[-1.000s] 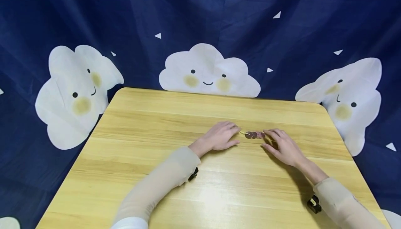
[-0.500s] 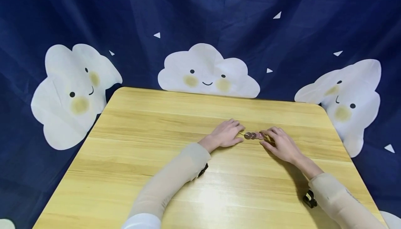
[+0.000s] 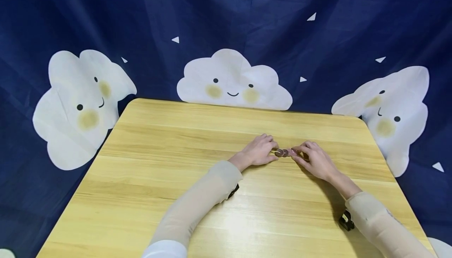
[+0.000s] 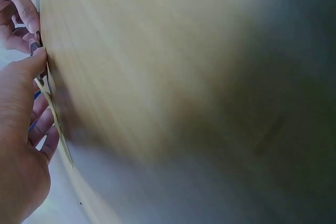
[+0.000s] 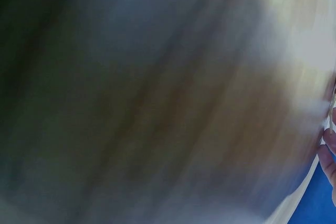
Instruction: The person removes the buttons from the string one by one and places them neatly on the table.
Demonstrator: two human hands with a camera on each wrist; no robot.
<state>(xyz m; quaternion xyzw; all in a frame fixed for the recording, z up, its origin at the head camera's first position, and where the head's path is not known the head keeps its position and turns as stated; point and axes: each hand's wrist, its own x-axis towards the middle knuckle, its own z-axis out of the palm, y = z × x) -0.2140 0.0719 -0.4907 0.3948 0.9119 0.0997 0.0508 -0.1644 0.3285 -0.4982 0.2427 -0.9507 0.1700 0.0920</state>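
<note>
A short row of overlapping brown and reddish discs [image 3: 282,153], joined by a yellow cord, lies near the far middle of the table. At its left end, my left hand [image 3: 258,151] pinches it between thumb and fingers. My right hand [image 3: 318,162] pinches the right end in the same way. In the left wrist view the yellow cord [image 4: 59,124] trails below the left thumb, and both hands' fingertips are close together. Only a few right fingers [image 5: 328,163] show at the edge of the right wrist view. What the discs are made of cannot be made out.
The light wooden table [image 3: 169,132] has rounded far corners. Behind it hangs a dark blue cloth [image 3: 219,11] with smiling clouds and white triangles. Beige sleeves [image 3: 197,195] cover both forearms, with a dark device [image 3: 347,220] under the right one.
My left hand has moved right and closed in on the left end of the disc row. The right fingers have shifted slightly left, drawing thumb and fingertips together on the other end.
</note>
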